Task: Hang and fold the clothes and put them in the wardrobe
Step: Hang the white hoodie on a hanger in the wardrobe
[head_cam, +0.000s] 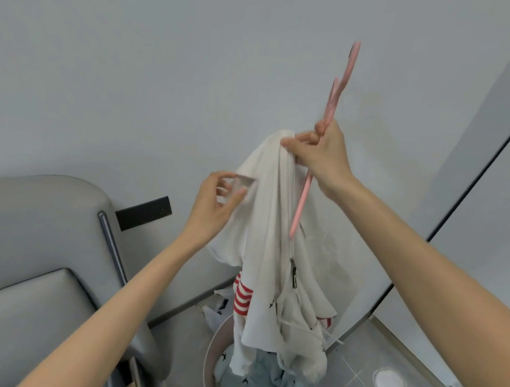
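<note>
A white zip-up garment (271, 225) with red stripes low on its left side hangs in front of me, raised in the air. My right hand (320, 155) grips a pink plastic hanger (340, 87) together with the top of the garment; the hanger's hook points up and one arm slants down behind the cloth. My left hand (219, 199) pinches a fold of the garment's left edge, lower and to the left. The garment's hem dangles into a round laundry basket (211, 351) on the floor.
The basket holds a light blue patterned cloth (263, 383) and other clothes. A grey padded headboard and bed (29, 252) stand at the left. A white wardrobe door (491, 196) with a dark edge is at the right. Grey tiled floor lies below.
</note>
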Demonstrator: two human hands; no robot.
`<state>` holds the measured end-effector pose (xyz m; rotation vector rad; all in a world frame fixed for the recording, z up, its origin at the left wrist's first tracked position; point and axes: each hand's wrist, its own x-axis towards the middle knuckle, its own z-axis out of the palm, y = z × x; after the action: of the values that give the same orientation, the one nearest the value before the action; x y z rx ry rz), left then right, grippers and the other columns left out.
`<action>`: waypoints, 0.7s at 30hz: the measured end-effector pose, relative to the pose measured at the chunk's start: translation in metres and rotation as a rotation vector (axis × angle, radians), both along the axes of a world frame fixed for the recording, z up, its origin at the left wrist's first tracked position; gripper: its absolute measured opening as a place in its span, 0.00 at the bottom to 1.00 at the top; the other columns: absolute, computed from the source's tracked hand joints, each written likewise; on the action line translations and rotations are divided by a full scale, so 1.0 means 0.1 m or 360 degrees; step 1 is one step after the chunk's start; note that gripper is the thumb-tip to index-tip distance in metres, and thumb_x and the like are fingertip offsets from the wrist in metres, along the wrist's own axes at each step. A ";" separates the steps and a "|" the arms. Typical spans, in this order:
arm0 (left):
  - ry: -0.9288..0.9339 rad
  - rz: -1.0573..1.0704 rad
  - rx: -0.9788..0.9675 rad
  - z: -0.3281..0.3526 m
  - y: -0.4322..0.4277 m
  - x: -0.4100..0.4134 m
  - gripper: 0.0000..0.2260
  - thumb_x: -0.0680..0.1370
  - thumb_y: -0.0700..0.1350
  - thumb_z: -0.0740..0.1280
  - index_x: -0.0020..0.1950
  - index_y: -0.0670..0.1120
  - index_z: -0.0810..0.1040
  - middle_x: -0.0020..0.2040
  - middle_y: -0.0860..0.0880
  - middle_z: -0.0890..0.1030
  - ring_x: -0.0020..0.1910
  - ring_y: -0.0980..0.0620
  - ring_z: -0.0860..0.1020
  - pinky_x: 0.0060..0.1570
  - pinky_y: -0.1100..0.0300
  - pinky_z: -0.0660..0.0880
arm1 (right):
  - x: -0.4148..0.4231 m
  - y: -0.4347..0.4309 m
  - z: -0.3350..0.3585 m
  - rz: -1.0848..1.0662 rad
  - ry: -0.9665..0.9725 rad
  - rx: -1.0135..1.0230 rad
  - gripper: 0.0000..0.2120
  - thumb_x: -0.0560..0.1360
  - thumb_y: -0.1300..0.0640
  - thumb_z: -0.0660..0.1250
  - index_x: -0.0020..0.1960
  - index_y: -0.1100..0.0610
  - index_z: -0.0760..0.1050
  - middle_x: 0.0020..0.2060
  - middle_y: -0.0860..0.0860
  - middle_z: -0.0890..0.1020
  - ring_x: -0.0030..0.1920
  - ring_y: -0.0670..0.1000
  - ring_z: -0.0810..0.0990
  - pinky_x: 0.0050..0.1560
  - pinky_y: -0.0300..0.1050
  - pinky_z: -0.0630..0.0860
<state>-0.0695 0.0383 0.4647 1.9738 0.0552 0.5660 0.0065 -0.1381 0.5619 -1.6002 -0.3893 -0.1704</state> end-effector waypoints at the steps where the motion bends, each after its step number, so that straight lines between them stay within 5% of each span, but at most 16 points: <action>1: -0.0001 -0.0043 0.0029 -0.10 -0.04 -0.04 0.12 0.76 0.50 0.68 0.57 0.53 0.71 0.50 0.50 0.74 0.47 0.56 0.74 0.44 0.67 0.71 | 0.03 0.02 0.08 0.0021 0.0001 0.0048 0.24 0.69 0.68 0.73 0.42 0.53 0.56 0.36 0.54 0.77 0.40 0.54 0.78 0.46 0.52 0.78; 7: 0.0292 -0.0318 0.0406 -0.56 -0.34 -0.19 0.21 0.69 0.59 0.71 0.55 0.54 0.67 0.49 0.54 0.72 0.46 0.57 0.72 0.45 0.65 0.70 | 0.11 0.04 0.43 0.0013 -0.0074 0.0165 0.24 0.70 0.69 0.72 0.42 0.53 0.56 0.28 0.46 0.76 0.33 0.47 0.76 0.40 0.45 0.78; 9: 0.0293 -0.0199 0.0527 -0.61 -0.38 -0.15 0.15 0.74 0.57 0.68 0.51 0.50 0.69 0.46 0.54 0.71 0.43 0.56 0.71 0.42 0.61 0.71 | 0.14 0.01 0.47 0.0002 -0.0099 0.0180 0.24 0.70 0.69 0.71 0.42 0.53 0.56 0.28 0.47 0.74 0.34 0.49 0.76 0.43 0.47 0.79; 13: 0.0016 -0.0120 0.0312 -0.54 -0.31 -0.08 0.14 0.81 0.47 0.60 0.37 0.43 0.65 0.30 0.55 0.64 0.29 0.57 0.63 0.32 0.62 0.62 | 0.20 -0.08 0.48 -0.0017 -0.0137 0.0132 0.23 0.71 0.67 0.71 0.42 0.52 0.57 0.32 0.49 0.75 0.37 0.49 0.77 0.48 0.50 0.80; 17: -0.0122 -0.0134 0.0238 -0.28 -0.22 -0.07 0.15 0.81 0.43 0.60 0.35 0.47 0.62 0.28 0.56 0.64 0.28 0.59 0.61 0.28 0.65 0.58 | 0.27 -0.15 0.41 0.0003 -0.0160 0.0047 0.22 0.72 0.66 0.71 0.41 0.52 0.56 0.35 0.51 0.76 0.39 0.50 0.78 0.45 0.47 0.79; 21: -0.0202 -0.0153 0.0193 0.03 -0.24 0.00 0.17 0.82 0.45 0.58 0.35 0.46 0.59 0.29 0.56 0.61 0.30 0.59 0.59 0.30 0.65 0.58 | 0.33 -0.16 0.26 0.0063 -0.0117 -0.0138 0.21 0.71 0.64 0.71 0.42 0.52 0.57 0.42 0.57 0.78 0.45 0.54 0.80 0.50 0.55 0.81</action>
<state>-0.0693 0.0144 0.4679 2.0411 -0.1553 0.6429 0.0394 -0.1539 0.5881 -1.6735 -0.4904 -0.1850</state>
